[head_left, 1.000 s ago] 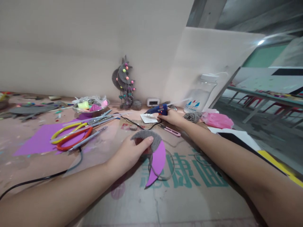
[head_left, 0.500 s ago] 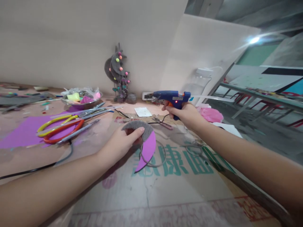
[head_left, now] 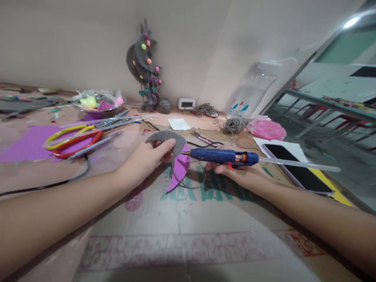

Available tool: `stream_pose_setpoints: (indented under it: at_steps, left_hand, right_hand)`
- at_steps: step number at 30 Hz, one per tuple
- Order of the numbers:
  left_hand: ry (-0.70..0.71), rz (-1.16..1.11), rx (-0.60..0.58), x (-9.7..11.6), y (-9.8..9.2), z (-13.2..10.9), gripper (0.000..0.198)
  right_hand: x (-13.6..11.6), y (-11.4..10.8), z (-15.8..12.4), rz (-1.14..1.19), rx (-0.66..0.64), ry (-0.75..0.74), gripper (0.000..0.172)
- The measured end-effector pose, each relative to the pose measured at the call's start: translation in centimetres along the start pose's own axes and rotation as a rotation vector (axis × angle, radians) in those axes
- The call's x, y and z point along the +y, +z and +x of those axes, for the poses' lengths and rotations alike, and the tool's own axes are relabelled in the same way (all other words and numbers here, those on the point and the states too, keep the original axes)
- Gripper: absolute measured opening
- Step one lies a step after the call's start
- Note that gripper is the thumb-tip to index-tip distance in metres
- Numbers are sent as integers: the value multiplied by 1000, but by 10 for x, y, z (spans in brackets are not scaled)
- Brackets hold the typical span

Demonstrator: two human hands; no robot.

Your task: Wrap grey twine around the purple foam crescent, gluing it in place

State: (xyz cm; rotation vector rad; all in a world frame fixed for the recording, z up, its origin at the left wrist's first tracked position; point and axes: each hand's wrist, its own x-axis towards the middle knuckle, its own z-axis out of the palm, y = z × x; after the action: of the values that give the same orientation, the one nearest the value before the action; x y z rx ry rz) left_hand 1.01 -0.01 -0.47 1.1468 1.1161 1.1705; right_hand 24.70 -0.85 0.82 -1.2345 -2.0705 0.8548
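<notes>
My left hand (head_left: 157,154) pinches a crescent moon (head_left: 182,164) between thumb and fingers. Grey yarn is wound around its upper part, while its lower part is bare purple and ends in a point. A loose loop of grey yarn (head_left: 192,187) hangs by the crescent, over the cardboard. In my right hand (head_left: 241,172) is a blue glue gun (head_left: 217,155) with its red light lit and a clear glue stick (head_left: 299,163) sticking out behind. The gun's nozzle is at the purple part, just below the wound yarn; whether it touches I cannot tell.
Printed cardboard (head_left: 141,235) covers the table. To the left are scissors (head_left: 73,141), a purple sheet (head_left: 17,147) and a bowl (head_left: 100,112). A moon ornament (head_left: 145,66), timer (head_left: 187,103), yarn ball (head_left: 235,124) and bottle (head_left: 252,92) stand behind. A phone (head_left: 296,168) lies right.
My right hand has brought the glue gun down and toward me, so its nozzle is now at the crescent. My left hand keeps its hold. The view has tilted slightly downward.
</notes>
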Motion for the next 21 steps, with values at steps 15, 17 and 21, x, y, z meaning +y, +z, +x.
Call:
stream_pose_setpoints:
  at_steps: [15, 17, 21]
  left_hand:
    - [-53, -35, -10, -1, 2, -2, 24]
    - [-39, -22, -22, -2, 1, -1, 23]
    - [11, 34, -34, -1, 1, 0, 24]
  right_hand:
    - [-1, 10, -1, -33, 29, 17, 33]
    - [0, 10, -1, -27, 18, 27, 32]
    - [2, 9, 0, -45, 30, 24, 35]
